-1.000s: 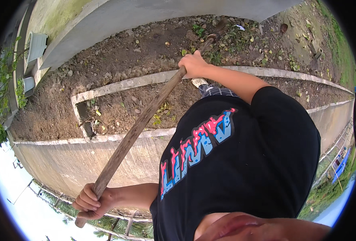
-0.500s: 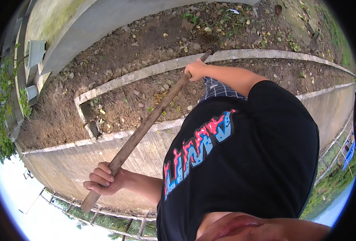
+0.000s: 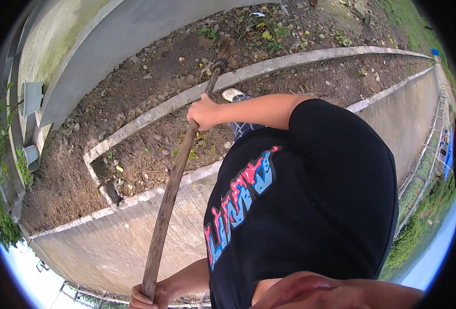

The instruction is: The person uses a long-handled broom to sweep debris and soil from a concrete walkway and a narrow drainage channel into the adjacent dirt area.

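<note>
I hold a long wooden-handled broom in both hands. My left hand closes round the handle's near end at the picture's lower edge, which partly cuts it off. Higher up, my right hand is wrapped round the handle, its arm crossing from the right. Past this hand, the handle runs over a concrete curb to a dark binding and a brown bristle head. Those bristles are over soil strewn with leaves. A pale shoe shows beside the handle, close to the curb.
A grey concrete wall curves along the far left. Two pale planters with greenery stand near its end. The curb bounds a strip of soil beside a concrete path. Green weeds and a white scrap lie near the bristles.
The broom handle has swung steeper, and my left hand has dropped to the lower edge. My right hand appears further left and lower. The whole view has shifted; bristles and shoe show more plainly.
</note>
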A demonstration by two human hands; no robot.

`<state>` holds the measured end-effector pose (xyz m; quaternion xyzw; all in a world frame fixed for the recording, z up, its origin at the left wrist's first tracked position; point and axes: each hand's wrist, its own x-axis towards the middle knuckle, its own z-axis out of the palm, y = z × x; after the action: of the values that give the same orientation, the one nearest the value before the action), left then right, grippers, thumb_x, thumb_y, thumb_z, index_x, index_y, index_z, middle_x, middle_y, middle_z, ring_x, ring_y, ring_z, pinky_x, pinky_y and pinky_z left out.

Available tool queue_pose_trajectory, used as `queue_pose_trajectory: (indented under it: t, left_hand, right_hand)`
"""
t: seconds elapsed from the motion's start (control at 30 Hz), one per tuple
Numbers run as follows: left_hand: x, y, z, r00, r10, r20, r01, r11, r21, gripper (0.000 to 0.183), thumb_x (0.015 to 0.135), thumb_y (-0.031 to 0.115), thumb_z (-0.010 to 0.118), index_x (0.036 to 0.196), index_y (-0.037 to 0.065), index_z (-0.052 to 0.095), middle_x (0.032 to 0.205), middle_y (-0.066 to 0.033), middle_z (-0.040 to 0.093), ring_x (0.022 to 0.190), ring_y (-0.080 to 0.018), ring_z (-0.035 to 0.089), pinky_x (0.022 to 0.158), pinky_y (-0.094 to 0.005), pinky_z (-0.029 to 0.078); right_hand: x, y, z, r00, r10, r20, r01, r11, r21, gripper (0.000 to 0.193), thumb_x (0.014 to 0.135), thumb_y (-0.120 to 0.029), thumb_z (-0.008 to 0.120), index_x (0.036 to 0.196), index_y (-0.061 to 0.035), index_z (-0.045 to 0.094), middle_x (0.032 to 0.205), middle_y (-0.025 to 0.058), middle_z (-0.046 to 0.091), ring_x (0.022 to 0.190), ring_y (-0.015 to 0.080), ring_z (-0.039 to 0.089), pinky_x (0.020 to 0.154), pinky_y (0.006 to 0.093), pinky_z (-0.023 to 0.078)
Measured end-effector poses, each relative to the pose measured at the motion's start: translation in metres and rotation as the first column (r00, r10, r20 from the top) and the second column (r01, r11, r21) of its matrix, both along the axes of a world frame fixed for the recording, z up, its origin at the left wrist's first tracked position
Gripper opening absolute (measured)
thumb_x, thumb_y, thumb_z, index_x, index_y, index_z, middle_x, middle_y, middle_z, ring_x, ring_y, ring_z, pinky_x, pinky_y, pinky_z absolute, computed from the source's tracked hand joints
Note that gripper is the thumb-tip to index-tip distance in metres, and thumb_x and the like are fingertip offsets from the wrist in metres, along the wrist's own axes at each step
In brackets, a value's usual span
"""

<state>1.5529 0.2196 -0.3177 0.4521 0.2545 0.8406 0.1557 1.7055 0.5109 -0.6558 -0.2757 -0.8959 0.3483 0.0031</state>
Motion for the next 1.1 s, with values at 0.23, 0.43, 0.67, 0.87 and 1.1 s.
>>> queue_pose_trajectory:
  t: [0.23, 0.43, 0.67, 0.87, 1.1]
  left_hand:
    - [0.053, 0.053, -0.010, 0.963, -0.051, -0.263, 0.046, 0.999, -0.023, 0.033, 0.089, 0.025, 0.056, 0.063, 0.012, 0.039, 0.048, 0.0050, 0.032, 0.040, -0.0067, 0.036, 0.045, -0.0220, 0.036]
    - [-0.015, 0.028, -0.080, 0.977, 0.112, 0.179, -0.077, 0.978, -0.192, 0.038, 0.089, 0.029, 0.058, 0.062, 0.011, 0.038, 0.050, 0.0025, 0.031, 0.044, -0.0092, 0.034, 0.050, -0.0232, 0.031]
    - [0.054, 0.040, 0.014, 0.982, 0.186, -0.009, -0.186, 0.982, -0.016, 0.028, 0.078, 0.019, 0.054, 0.055, 0.014, 0.039, 0.047, 0.0044, 0.036, 0.039, -0.0068, 0.037, 0.040, -0.0188, 0.032]
    - [0.115, 0.140, -0.013, 0.957, 0.112, -0.266, -0.153, 0.978, -0.141, 0.038, 0.088, 0.027, 0.052, 0.056, 0.013, 0.037, 0.049, 0.0038, 0.034, 0.041, -0.0071, 0.038, 0.043, -0.0198, 0.035]
    - [0.017, 0.158, -0.127, 0.892, 0.259, 0.370, -0.147, 0.941, -0.304, 0.043, 0.096, 0.027, 0.045, 0.056, 0.014, 0.033, 0.049, 0.0028, 0.028, 0.043, -0.0084, 0.029, 0.043, -0.0226, 0.028]
  right_hand:
    - [-0.036, -0.012, -0.045, 0.971, 0.115, -0.211, -0.133, 0.989, -0.069, 0.013, 0.064, -0.022, 0.067, 0.068, -0.0175, 0.056, 0.072, 0.0005, 0.055, 0.083, 0.0211, 0.057, 0.066, 0.0433, 0.029]
    - [0.039, 0.023, -0.067, 0.969, 0.095, 0.229, -0.075, 0.993, -0.094, 0.012, 0.063, -0.022, 0.068, 0.075, -0.0194, 0.065, 0.075, -0.0001, 0.063, 0.083, 0.0212, 0.061, 0.071, 0.0458, 0.032]
    - [0.012, 0.050, -0.012, 0.983, 0.066, -0.171, -0.054, 0.996, 0.073, 0.014, 0.058, -0.021, 0.070, 0.069, -0.0182, 0.061, 0.068, 0.0018, 0.059, 0.077, 0.0227, 0.060, 0.067, 0.0440, 0.030]
    - [0.011, 0.102, -0.073, 0.968, 0.237, -0.087, -0.245, 0.965, -0.095, 0.018, 0.065, -0.027, 0.070, 0.077, -0.0191, 0.061, 0.079, -0.0010, 0.060, 0.086, 0.0205, 0.058, 0.066, 0.0428, 0.031]
    - [0.123, 0.151, -0.092, 0.939, -0.026, 0.343, 0.043, 0.998, -0.042, 0.022, 0.060, -0.026, 0.074, 0.077, -0.0165, 0.065, 0.081, 0.0039, 0.062, 0.089, 0.0233, 0.059, 0.071, 0.0441, 0.033]
